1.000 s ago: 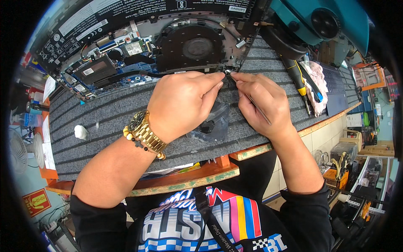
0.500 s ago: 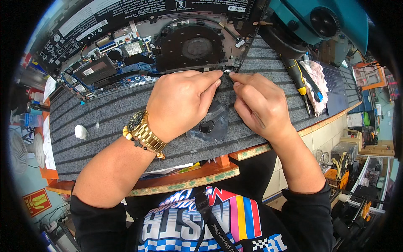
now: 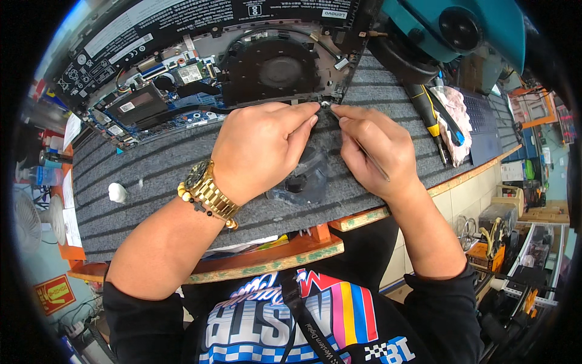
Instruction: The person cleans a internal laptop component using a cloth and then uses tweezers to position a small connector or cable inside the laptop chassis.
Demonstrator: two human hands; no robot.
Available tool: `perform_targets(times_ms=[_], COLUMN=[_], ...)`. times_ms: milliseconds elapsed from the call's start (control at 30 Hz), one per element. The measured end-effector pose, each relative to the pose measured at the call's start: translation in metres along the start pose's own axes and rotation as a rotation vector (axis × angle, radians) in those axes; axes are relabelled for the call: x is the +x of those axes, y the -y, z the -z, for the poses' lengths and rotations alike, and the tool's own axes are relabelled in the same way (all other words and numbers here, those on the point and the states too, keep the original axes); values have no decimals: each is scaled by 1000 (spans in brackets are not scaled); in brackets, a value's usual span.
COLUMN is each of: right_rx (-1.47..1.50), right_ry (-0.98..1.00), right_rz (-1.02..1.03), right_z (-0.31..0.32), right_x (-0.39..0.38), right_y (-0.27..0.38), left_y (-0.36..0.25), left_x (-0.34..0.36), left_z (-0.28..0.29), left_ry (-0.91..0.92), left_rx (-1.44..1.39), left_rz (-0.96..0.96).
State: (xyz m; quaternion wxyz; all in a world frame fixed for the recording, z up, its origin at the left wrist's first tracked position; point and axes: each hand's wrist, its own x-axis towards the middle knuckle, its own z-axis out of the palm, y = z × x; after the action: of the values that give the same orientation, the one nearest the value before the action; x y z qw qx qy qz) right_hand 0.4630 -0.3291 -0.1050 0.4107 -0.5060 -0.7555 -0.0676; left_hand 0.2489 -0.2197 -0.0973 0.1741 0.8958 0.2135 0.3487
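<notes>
An opened black laptop (image 3: 273, 70) lies along the back of a ribbed grey mat (image 3: 151, 176), its board and fan housing exposed. A small silvery piece (image 3: 325, 104) is at its front right corner, too small to make out. My left hand (image 3: 260, 145) is closed, index fingertip and thumb at that piece; what it grips is unclear. My right hand (image 3: 381, 151) is curled round a thin metal tool (image 3: 376, 164), its fingertips at the same piece from the right. Between my wrists lies a clear plastic bag (image 3: 297, 188) with a dark item inside.
A teal machine (image 3: 430, 24) stands at the back right. Beside it are a yellow-black screwdriver (image 3: 424, 112), a pinkish cloth (image 3: 456, 121) and a dark keyboard panel (image 3: 485, 124). A white lump (image 3: 117, 193) lies at left. The wooden bench edge (image 3: 267, 261) runs along the front.
Both hands stay at the laptop's corner with only slight shifts of the fingers. More of the thin tool shows in my right hand than half a second ago.
</notes>
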Motion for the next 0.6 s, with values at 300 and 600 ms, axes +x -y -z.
perform_targets(times_ms=[300, 600], right_rx=[39, 68], right_ry=[-56, -45], right_rz=[-8, -54], right_z=[-1, 0], right_x=[1, 1], right_y=[-4, -3], left_y=[-1, -1], left_x=[1, 1], left_z=[-1, -3], left_ry=[6, -8], left_rx=[6, 0], left_rz=[0, -6])
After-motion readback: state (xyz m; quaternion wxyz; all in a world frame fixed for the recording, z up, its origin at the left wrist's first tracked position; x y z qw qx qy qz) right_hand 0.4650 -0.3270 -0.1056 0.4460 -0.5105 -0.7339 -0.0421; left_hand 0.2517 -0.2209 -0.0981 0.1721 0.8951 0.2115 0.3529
